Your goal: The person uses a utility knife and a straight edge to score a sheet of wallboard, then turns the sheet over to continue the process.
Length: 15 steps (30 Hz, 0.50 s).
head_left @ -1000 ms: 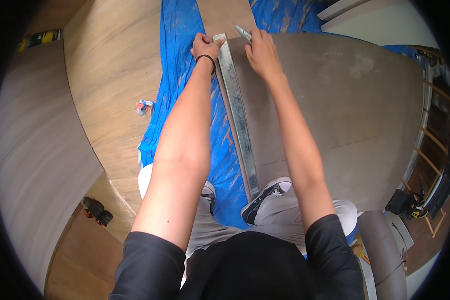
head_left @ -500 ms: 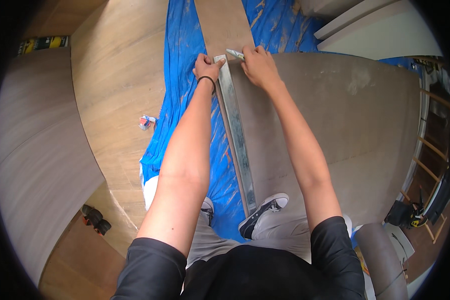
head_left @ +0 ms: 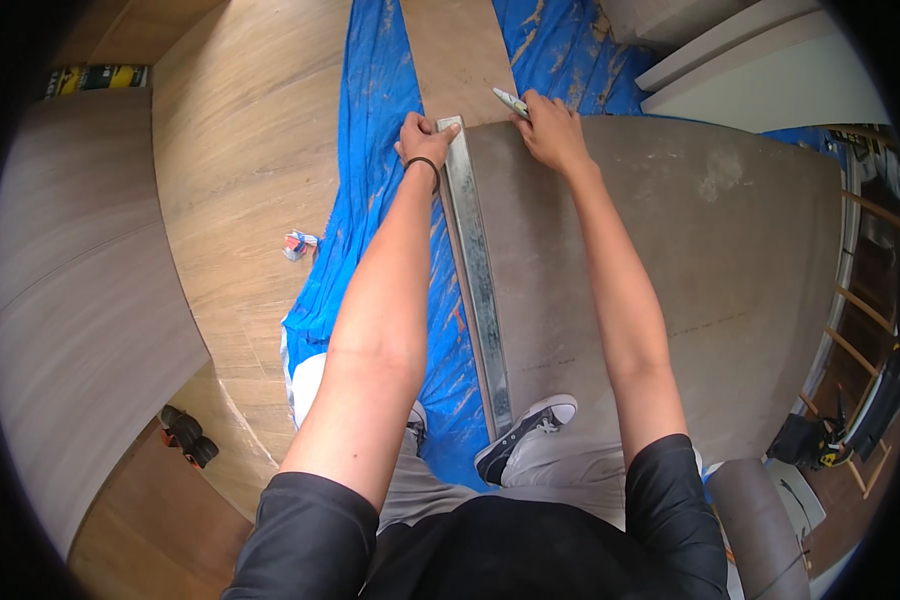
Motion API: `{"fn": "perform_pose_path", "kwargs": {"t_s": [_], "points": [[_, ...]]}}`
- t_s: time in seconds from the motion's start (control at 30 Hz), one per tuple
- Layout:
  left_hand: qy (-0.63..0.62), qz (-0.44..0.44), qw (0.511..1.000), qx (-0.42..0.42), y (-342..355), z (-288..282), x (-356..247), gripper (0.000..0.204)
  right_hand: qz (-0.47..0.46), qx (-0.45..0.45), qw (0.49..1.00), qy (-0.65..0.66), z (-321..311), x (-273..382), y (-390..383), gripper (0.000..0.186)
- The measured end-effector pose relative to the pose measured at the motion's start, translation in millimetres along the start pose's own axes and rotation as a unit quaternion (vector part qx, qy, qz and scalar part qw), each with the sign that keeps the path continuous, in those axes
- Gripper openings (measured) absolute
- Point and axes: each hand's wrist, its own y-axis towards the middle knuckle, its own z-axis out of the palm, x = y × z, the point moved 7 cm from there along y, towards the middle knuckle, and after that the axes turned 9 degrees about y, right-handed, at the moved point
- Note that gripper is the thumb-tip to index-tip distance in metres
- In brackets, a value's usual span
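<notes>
A long galvanized metal bar [head_left: 476, 265] lies along the left edge of a big grey-brown sheet [head_left: 710, 240]. At the bar's far end, my left hand [head_left: 424, 140] grips it, thumb on top and fingers down over the outer side. Between the fingers of my right hand [head_left: 553, 132] is a slim white-and-green pen-like tool [head_left: 511, 102], its tip pointing up and left. Whether it is a marker or a cutter I cannot make out. The right hand is over the sheet's far edge, apart from the bar. My shoe [head_left: 530, 435] is by the bar's near end.
A blue tarp [head_left: 380, 200] spreads under the sheet, with a brown board strip [head_left: 460, 60] beyond it. Wood-look flooring [head_left: 250, 130] holds a crumpled wrapper [head_left: 297, 245]. Pale panels [head_left: 740, 80] stand far right, a wooden ladder-like frame [head_left: 855, 300] on the right.
My right hand has moved right, away from the bar's end, carrying the pen-like tool. The left hand keeps its grip on the bar. The whole view has shifted slightly.
</notes>
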Motion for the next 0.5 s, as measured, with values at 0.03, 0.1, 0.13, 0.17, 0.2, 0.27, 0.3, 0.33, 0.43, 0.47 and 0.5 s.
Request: {"fn": "perform_pose_path", "kwargs": {"t_s": [0.03,0.1,0.13,0.17,0.2,0.27,0.3,0.33,0.43,0.47,0.5], "points": [[-0.004,-0.002,1.000,0.000,-0.6,0.3,0.3,0.050,0.002,-0.001,1.000,0.001,-0.4,0.1,0.1,0.025],[-0.002,0.003,1.000,0.001,0.3,-0.6,-0.5,0.050,0.006,-0.002,1.000,0.003,-1.4,2.0,0.2,0.026],[0.000,0.005,1.000,0.001,0.8,-1.2,-0.5,0.050,0.020,0.001,1.000,0.006,-1.6,2.2,0.3,0.026],[0.002,0.005,1.000,-0.001,1.0,-1.7,-0.3,0.050,0.033,0.003,0.999,0.009,-1.7,2.5,0.7,0.027],[0.004,0.005,1.000,-0.002,1.5,-1.3,-0.6,0.050,0.047,0.006,0.999,0.012,-1.2,0.9,0.6,0.027],[0.007,0.007,1.000,-0.005,2.1,-1.4,-0.5,0.050,0.027,-0.007,1.000,0.007,-1.2,5.2,-0.8,0.026],[0.008,0.007,1.000,-0.008,1.7,-1.2,0.5,0.050,0.018,-0.013,1.000,0.005,-0.5,6.4,-1.6,0.026],[0.009,0.007,1.000,-0.010,1.4,-1.5,1.5,0.050,0.019,-0.009,1.000,0.006,0.8,5.8,-0.8,0.026],[0.000,0.001,1.000,0.007,0.2,-1.2,-0.2,0.049,0.012,-0.011,1.000,-0.006,2.1,-0.5,2.0,0.026],[0.001,0.003,1.000,0.005,-0.1,-0.6,-3.9,0.049,0.002,-0.018,1.000,-0.019,2.7,-2.8,0.1,0.025],[0.003,0.002,1.000,0.002,0.0,0.4,-3.4,0.049,-0.010,-0.023,0.999,-0.030,3.2,-0.8,-2.3,0.024]]}}
